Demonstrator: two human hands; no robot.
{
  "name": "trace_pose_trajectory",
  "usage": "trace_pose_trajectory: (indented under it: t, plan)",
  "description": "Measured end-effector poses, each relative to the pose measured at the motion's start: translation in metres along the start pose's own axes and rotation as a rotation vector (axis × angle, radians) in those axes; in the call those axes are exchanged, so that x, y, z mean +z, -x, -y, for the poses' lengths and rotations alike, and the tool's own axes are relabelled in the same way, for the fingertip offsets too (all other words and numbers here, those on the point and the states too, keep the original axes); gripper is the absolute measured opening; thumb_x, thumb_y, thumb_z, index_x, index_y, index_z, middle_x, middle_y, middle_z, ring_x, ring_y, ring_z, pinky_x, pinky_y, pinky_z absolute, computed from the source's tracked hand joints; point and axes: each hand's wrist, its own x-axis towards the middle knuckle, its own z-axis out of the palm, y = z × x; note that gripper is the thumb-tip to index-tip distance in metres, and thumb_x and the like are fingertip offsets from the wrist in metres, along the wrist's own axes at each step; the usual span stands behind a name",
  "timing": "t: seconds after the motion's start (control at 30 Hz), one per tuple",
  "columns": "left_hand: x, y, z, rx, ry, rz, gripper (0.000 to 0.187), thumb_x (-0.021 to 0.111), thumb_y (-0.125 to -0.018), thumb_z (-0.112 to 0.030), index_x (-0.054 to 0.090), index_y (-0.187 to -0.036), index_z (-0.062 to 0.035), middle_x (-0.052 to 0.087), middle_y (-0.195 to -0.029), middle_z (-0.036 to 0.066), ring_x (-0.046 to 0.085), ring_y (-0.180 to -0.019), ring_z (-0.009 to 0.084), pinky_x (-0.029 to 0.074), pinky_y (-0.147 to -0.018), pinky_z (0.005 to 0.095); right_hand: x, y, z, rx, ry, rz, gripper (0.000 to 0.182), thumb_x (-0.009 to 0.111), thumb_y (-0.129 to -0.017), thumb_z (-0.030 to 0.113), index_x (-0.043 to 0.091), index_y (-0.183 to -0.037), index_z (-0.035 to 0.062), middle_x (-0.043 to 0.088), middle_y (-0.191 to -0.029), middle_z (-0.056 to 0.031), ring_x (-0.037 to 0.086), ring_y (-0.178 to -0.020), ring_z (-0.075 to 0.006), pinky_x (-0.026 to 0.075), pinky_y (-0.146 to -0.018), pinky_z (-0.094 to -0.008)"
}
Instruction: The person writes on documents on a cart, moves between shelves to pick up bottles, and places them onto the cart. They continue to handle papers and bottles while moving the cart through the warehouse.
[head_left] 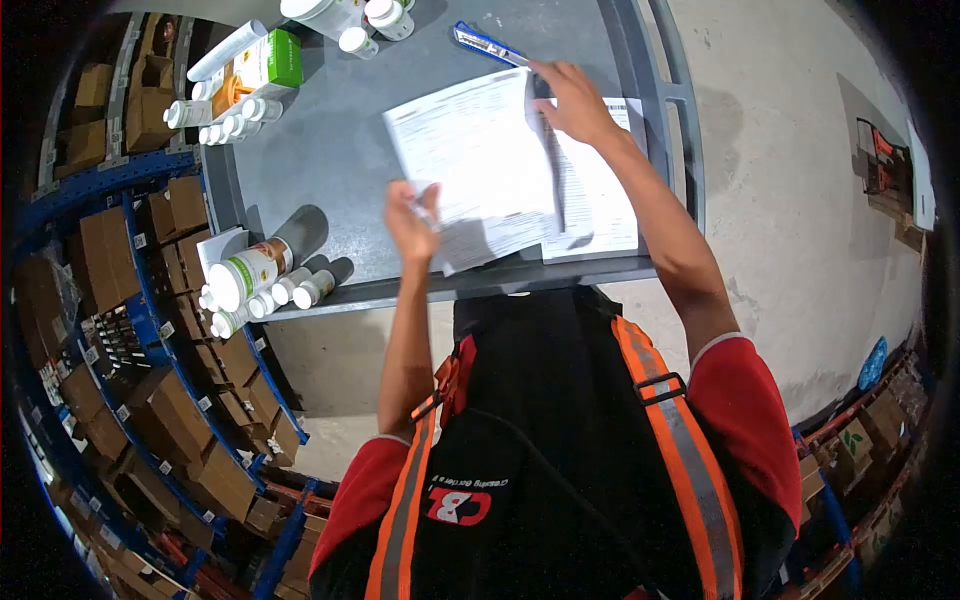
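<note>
My left hand is closed at the left edge of a printed sheet of paper. A slim pale thing, perhaps a pen, shows between its fingers; I cannot make it out clearly. Up at the sheet's top right corner, my right hand has its fingers closed on the edge, which lifts and casts a dark shadow. Partly under it lies a second printed sheet. A blue utility knife rests just beyond the right hand. Both sheets are on a grey cart top.
White bottles, a large tub among them, stand at the cart's near left corner. A green and orange box with several small bottles is at the far left. Shelves of cardboard boxes line the left. A raised rim edges the cart.
</note>
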Motion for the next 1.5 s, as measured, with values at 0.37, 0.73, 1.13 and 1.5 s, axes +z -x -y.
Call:
trace_pose_trajectory:
  t: [0.37,0.73,1.13,1.5]
  plan:
    - [-0.127,-0.002,0.011,-0.348,-0.112,-0.064,0.046,0.084,-0.086,-0.017,0.039,-0.081,-0.0102,0.039,-0.074,-0.005,0.034,-0.068,0.0081,0.033,-0.06,0.0243,0.024,0.002,-0.01,0.06,0.251,0.432,0.084,0.089,-0.071,0.009,0.056,-0.147,0.0225,0.055,-0.137,-0.0129,0.044,-0.135,-0.0328,0.038,-0.114,-0.0521]
    - [-0.101,-0.004,0.024,-0.344,-0.022,-0.044,0.042,0.082,-0.088,-0.016,0.041,-0.081,-0.0095,0.04,-0.072,-0.003,0.036,-0.066,0.0075,0.034,-0.06,0.0245,0.006,0.01,0.0,0.055,0.125,0.305,0.041,0.08,-0.083,0.007,0.066,-0.122,0.0107,0.07,-0.117,-0.0162,0.06,-0.12,-0.0351,0.041,-0.109,-0.0466]
    - [-0.055,-0.052,0.008,-0.179,0.162,0.307,0.035,0.071,-0.098,-0.006,0.04,-0.085,-0.0115,0.039,-0.076,-0.006,0.034,-0.07,0.0047,0.031,-0.06,0.0226,0.01,-0.092,0.094,-0.348,-0.253,0.303,0.031,0.075,-0.094,0.032,0.074,-0.109,0.0052,0.075,-0.111,-0.0108,0.068,-0.1,-0.0267,0.052,-0.093,-0.0406]
    - [0.006,0.002,0.05,-0.458,0.37,-0.075,0.041,0.081,-0.091,-0.013,0.04,-0.087,-0.0151,0.037,-0.081,-0.007,0.036,-0.076,0.0071,0.034,-0.071,0.0214,0.051,-0.088,0.079,-0.094,-0.001,0.353,0.044,0.081,-0.086,0.038,0.074,-0.12,0.0099,0.073,-0.12,-0.0151,0.069,-0.11,-0.0315,0.055,-0.092,-0.041]
